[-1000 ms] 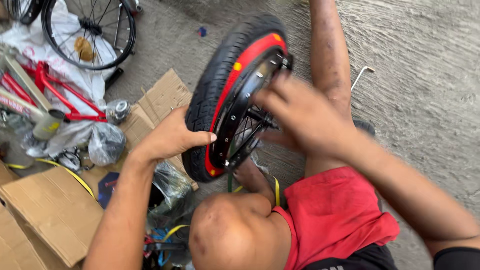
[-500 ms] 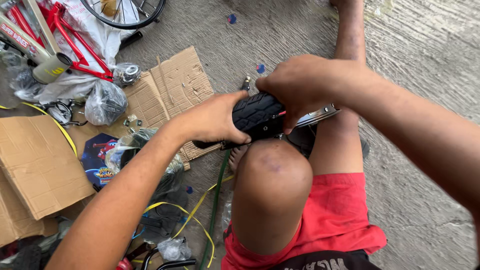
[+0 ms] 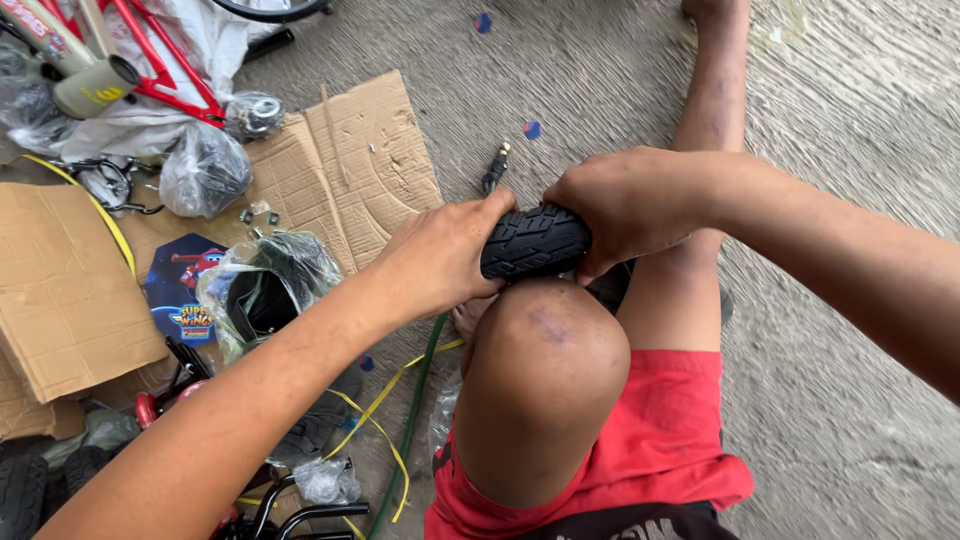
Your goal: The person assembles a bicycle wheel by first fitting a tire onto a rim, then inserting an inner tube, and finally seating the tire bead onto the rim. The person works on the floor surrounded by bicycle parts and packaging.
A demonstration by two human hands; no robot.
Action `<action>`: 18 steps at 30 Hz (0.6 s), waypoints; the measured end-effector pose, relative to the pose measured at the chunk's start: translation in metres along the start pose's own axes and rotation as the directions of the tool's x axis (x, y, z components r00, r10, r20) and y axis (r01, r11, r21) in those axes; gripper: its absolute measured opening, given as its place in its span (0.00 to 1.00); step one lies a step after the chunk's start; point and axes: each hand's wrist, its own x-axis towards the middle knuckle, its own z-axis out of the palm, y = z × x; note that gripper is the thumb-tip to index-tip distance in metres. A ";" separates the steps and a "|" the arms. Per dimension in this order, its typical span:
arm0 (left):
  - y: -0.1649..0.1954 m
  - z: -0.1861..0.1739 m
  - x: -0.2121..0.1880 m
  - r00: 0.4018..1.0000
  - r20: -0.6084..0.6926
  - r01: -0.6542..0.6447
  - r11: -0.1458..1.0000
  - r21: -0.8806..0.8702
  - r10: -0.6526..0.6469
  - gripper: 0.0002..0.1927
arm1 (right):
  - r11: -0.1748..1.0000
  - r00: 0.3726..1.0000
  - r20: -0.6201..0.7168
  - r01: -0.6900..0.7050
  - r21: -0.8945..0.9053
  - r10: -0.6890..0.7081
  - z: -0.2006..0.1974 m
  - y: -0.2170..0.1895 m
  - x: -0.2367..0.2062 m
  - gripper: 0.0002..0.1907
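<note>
While the person sits on the concrete floor (image 3: 850, 330), both hands clamp one black treaded tyre (image 3: 535, 240) just above the raised knee (image 3: 548, 350). The left hand (image 3: 445, 255) wraps its fingers over the tyre's left end, and the right hand (image 3: 625, 205) closes over its right end; only the short stretch of tread between them shows. Two bare legs are in view, one bent under the tyre, the other stretched out ahead, with red shorts (image 3: 660, 430) below. To the left lie flattened cardboard (image 3: 345, 165), a red bicycle frame (image 3: 150, 70), several clear plastic bags of parts (image 3: 205, 170) and yellow strapping (image 3: 380, 420). A green hose (image 3: 415, 400) runs along the floor beside the knee, which hides the tyre's lower part.
</note>
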 end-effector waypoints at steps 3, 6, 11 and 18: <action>0.003 0.006 -0.003 0.995 -0.094 -0.038 0.998 0.047 0.042 0.31 | 0.999 0.994 -0.108 -0.001 -0.048 -0.004 0.009 -0.002 -0.006 0.28; 0.003 0.009 -0.007 0.994 -0.102 -0.039 0.998 0.058 0.045 0.29 | 0.997 0.989 -0.151 -0.014 -0.075 0.002 0.013 -0.001 -0.007 0.27; -0.002 0.014 -0.018 0.980 -0.171 -0.081 0.990 0.116 0.100 0.29 | 0.992 0.974 -0.216 0.052 -0.112 -0.075 0.020 -0.004 -0.005 0.30; -0.009 0.037 -0.042 0.911 -0.370 -0.109 0.973 0.206 0.180 0.27 | 0.976 0.858 -0.471 0.140 -0.168 -0.205 0.047 -0.009 -0.009 0.20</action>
